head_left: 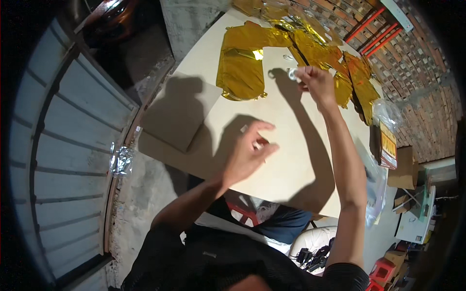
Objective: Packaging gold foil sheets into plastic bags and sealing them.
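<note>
My right hand (318,86) is raised over the far part of the pale table (291,131), its fingers pinching a small white ring-shaped roll (292,73). Nearer to me, my left hand (247,154) hovers with thumb and fingers apart and nothing between them. A tiny white piece (244,129) shows beside its fingers; I cannot tell whether it touches them. Flat gold foil balloons lie along the far side: one curved balloon (240,72) beyond my left hand, another balloon (357,82) right of my right hand. Another small whitish ring (288,57) lies just past the roll.
Clear plastic packets (310,24) lie at the table's far edge. An orange-and-yellow printed box (388,145) and a cardboard box (403,167) stand at the right. A ribbed metal door (73,145) borders the left, a brick wall (417,72) the right. Red stools (382,269) stand lower right.
</note>
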Demonstrator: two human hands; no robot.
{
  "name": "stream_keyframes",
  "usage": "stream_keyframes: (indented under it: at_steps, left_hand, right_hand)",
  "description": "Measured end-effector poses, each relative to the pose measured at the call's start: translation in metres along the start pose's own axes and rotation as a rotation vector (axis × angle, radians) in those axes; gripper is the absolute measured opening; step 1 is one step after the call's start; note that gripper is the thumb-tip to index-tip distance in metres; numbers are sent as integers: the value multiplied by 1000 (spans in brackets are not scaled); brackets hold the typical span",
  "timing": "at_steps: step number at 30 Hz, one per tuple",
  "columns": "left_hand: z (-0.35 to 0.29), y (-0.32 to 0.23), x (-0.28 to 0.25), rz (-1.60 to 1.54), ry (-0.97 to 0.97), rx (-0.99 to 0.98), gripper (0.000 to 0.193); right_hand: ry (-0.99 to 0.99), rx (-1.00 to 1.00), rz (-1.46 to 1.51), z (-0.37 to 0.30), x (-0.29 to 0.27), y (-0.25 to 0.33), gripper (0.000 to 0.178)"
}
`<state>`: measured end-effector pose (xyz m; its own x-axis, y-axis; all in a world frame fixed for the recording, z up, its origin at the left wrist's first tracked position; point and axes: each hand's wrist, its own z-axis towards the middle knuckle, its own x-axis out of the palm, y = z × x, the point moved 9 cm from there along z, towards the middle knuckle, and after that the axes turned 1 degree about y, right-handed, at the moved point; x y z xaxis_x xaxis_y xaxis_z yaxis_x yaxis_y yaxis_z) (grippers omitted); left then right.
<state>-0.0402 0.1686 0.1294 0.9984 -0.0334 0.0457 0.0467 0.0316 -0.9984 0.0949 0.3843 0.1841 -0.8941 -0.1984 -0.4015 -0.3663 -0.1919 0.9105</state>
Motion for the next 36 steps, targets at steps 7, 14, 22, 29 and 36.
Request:
stream_keyframes:
  at_steps: [7, 14, 22, 29, 36]
  left_hand:
    - [-4, 3, 12, 247, 0, 163, 38]
    - [-10, 4, 18, 310, 25, 135, 35]
    - [-1, 0, 19, 424, 48, 200, 23]
    - [-112, 5, 40, 122, 371, 398, 18]
    - [-147, 171, 56, 742, 723, -173, 24]
  right_hand:
    - [-27, -97, -414, 130, 25, -36, 18]
    - [111, -9, -347, 153, 26, -57, 26]
    - [-64, -531, -125, 10, -54, 40, 28]
    - [819, 0, 159, -300, -5, 13, 17]
    - [517, 388, -277, -432, 30, -168, 36]
